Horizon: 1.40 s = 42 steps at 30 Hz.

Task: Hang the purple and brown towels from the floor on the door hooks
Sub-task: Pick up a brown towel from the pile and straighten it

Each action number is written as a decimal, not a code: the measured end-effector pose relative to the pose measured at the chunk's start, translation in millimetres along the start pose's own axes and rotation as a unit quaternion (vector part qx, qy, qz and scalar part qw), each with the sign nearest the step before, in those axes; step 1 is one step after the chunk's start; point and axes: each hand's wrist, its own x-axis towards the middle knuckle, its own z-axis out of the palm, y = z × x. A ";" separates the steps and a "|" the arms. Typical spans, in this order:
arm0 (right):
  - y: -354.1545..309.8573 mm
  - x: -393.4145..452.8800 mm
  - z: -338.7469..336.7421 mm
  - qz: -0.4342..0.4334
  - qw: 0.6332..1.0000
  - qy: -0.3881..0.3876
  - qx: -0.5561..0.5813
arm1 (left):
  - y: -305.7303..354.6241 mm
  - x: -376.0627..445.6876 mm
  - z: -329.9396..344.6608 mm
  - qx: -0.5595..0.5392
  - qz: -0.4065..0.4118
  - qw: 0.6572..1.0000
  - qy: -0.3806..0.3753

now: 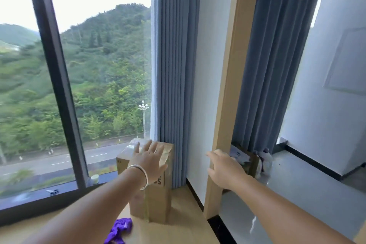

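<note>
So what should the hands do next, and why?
Probably reach the left hand down to the purple towel. It lies on the floor beside the cardboard box, and both the left hand and the right hand are empty with open fingers. No brown towel or hooks show.

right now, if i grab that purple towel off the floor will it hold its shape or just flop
Likely floppy: the purple towel lies crumpled in soft folds on the floor, so it should drape and sag from the hand. It probably feels light, being a small bunched heap. It is unlikely to slip, since the fabric looks textured.
</note>
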 end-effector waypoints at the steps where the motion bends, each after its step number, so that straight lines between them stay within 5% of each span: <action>1: -11.8 14.9 4.9 -0.018 1.000 -0.004 0.009 | -14.7 2.4 1.5 0.006 -0.019 1.000 -0.006; 16: -190.3 245.5 71.0 -0.197 0.979 -0.056 -0.001 | -241.6 82.7 71.2 -0.014 -0.218 0.976 -0.006; 25: -295.2 322.2 146.4 -0.297 0.949 -0.106 -0.017 | -339.8 33.0 130.9 -0.022 -0.331 0.941 -0.063; 33: -409.5 338.1 245.9 -0.453 0.873 -0.176 -0.034 | -386.2 -80.1 190.7 -0.004 -0.517 0.843 -0.149; 42: -499.4 330.7 351.7 -0.646 0.712 -0.268 -0.070 | -332.6 -174.7 227.2 -0.041 -0.718 0.652 -0.241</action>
